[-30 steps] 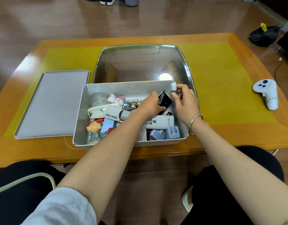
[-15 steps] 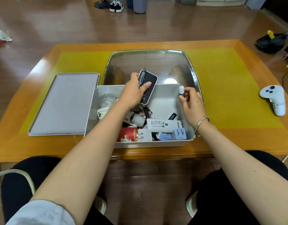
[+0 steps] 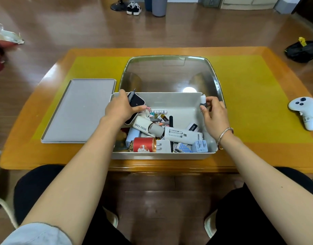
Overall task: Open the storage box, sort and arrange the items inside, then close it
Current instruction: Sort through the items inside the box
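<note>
The open grey storage box (image 3: 170, 155) stands at the table's near edge, and its flat grey lid (image 3: 81, 112) lies to its left. My left hand (image 3: 121, 107) grips a black and white flat device (image 3: 134, 106) together with a thin pen at the box's far left corner. My right hand (image 3: 215, 112) pinches a small white-capped vial (image 3: 203, 100) above the box's far right corner. Inside lie a MINI FAN (image 3: 143, 127), a red tin (image 3: 143, 145), a white charger (image 3: 182, 135), plug adapters (image 3: 200, 146) and pens. My left forearm hides the box's left side.
A glass panel (image 3: 170, 75) is set into the yellow-topped wooden table (image 3: 258, 103) behind the box. A white controller (image 3: 305, 112) lies at the right. A black bag (image 3: 302, 50) and shoes (image 3: 133, 7) sit on the floor.
My left hand lifted the black device out of the box's right part and carried it to the far left corner. My right hand kept the vial near the far right corner.
</note>
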The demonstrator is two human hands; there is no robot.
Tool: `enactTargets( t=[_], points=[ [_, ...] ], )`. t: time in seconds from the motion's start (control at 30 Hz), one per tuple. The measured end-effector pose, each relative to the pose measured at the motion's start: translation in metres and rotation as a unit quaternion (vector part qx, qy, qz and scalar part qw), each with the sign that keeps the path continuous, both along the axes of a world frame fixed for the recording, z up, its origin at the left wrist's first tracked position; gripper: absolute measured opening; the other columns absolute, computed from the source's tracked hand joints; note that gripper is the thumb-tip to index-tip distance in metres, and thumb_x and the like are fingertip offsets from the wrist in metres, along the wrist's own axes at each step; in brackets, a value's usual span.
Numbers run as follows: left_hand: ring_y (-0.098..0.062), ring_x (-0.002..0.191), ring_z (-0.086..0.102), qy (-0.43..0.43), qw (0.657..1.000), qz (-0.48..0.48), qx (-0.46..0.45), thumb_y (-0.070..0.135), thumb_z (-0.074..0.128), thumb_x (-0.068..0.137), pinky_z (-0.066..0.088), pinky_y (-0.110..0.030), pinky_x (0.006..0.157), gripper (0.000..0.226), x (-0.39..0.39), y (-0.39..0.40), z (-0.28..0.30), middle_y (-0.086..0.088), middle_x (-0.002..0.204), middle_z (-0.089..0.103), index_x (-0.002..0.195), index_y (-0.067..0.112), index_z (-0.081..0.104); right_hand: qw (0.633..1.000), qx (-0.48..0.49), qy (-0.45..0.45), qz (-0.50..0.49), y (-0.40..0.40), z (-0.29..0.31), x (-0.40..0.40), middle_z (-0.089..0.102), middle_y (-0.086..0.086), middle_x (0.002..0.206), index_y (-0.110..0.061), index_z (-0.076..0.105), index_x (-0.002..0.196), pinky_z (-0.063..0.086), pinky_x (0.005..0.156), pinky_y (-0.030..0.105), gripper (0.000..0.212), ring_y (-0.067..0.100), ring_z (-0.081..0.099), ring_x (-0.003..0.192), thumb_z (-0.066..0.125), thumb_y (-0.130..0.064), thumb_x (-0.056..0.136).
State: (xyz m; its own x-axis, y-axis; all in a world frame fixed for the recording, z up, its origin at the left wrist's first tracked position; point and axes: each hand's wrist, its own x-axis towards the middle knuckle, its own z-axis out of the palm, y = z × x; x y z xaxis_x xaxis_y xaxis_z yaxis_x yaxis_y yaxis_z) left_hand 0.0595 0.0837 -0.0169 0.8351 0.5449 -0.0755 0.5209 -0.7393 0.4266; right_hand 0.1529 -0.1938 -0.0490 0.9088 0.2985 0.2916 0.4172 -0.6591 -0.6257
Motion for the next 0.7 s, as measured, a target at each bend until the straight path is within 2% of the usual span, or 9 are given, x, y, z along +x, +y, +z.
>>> enactTargets(
  t=[0.1, 0.17, 0.27, 0.37, 0.5, 0.6, 0.7],
  points=[
    [-0.031, 0.097, 0.058, 0.026, 1.0, 0.006, -0.012, 0.067, 0.074, 0.063, 0.05, -0.039, 0.07, 0.079, -0.006, -0.001, -0.007, -0.011, 0.113, 0.061, 0.11, 0.014, 0.039, 1.0, -0.005, 0.001, 0.0, 0.0, 0.0, 0.0, 0.059, 0.008, 0.102, -0.01, 0.051, 0.115, 0.039, 0.091, 0.047, 0.023, 0.027, 0.047, 0.103, 0.051, -0.02, 0.094],
    [-0.031, 0.098, 0.059, 0.023, 1.0, 0.006, -0.006, 0.066, 0.074, 0.065, 0.051, -0.038, 0.07, 0.076, -0.007, 0.0, -0.011, -0.011, 0.112, 0.062, 0.107, 0.015, 0.038, 1.0, -0.009, 0.002, -0.001, 0.0, 0.0, 0.0, 0.059, 0.009, 0.103, -0.011, 0.051, 0.115, 0.039, 0.091, 0.046, 0.023, 0.026, 0.047, 0.103, 0.05, -0.021, 0.094],
    [-0.034, 0.104, 0.057, 0.015, 0.999, 0.0, 0.039, 0.064, 0.07, 0.071, 0.046, -0.037, 0.071, 0.075, -0.004, -0.003, -0.015, -0.015, 0.116, 0.06, 0.115, 0.01, 0.043, 1.0, -0.012, 0.003, -0.002, 0.0, 0.0, 0.001, 0.059, 0.01, 0.104, -0.012, 0.051, 0.114, 0.039, 0.091, 0.044, 0.022, 0.026, 0.047, 0.103, 0.05, -0.022, 0.094],
    [-0.037, 0.123, 0.043, 0.036, 0.993, 0.02, 0.113, 0.065, 0.062, 0.077, 0.042, -0.045, 0.092, 0.084, -0.001, -0.011, -0.016, -0.02, 0.133, 0.047, 0.13, 0.003, 0.041, 1.0, -0.012, -0.002, -0.002, -0.001, -0.001, 0.001, 0.059, 0.01, 0.103, -0.012, 0.051, 0.114, 0.039, 0.091, 0.045, 0.022, 0.026, 0.047, 0.102, 0.05, -0.022, 0.094],
    [-0.037, 0.127, 0.034, 0.013, 0.985, 0.012, 0.173, 0.061, 0.062, 0.078, 0.033, -0.048, 0.101, 0.082, 0.005, -0.027, -0.008, -0.018, 0.138, 0.038, 0.134, 0.008, 0.037, 1.0, -0.021, -0.015, -0.006, -0.001, -0.002, 0.001, 0.06, 0.007, 0.105, -0.014, 0.052, 0.113, 0.038, 0.09, 0.043, 0.022, 0.025, 0.047, 0.103, 0.051, -0.022, 0.094],
    [-0.033, 0.129, 0.033, -0.054, 0.982, -0.06, 0.173, 0.051, 0.063, 0.081, 0.029, -0.046, 0.104, 0.073, 0.015, -0.049, -0.001, -0.014, 0.141, 0.036, 0.137, 0.012, 0.038, 0.999, -0.025, -0.019, -0.01, -0.001, -0.003, 0.001, 0.059, 0.007, 0.106, -0.015, 0.052, 0.114, 0.036, 0.089, 0.041, 0.023, 0.025, 0.046, 0.105, 0.051, -0.023, 0.094],
    [-0.029, 0.131, 0.031, -0.079, 0.963, -0.209, 0.147, 0.043, 0.058, 0.088, 0.026, -0.042, 0.106, 0.061, 0.029, -0.079, -0.002, -0.008, 0.145, 0.035, 0.14, 0.019, 0.037, 0.999, -0.018, -0.026, -0.009, -0.001, -0.004, 0.002, 0.059, 0.007, 0.103, -0.015, 0.053, 0.113, 0.035, 0.087, 0.039, 0.022, 0.025, 0.047, 0.103, 0.052, -0.023, 0.093]
  ],
)
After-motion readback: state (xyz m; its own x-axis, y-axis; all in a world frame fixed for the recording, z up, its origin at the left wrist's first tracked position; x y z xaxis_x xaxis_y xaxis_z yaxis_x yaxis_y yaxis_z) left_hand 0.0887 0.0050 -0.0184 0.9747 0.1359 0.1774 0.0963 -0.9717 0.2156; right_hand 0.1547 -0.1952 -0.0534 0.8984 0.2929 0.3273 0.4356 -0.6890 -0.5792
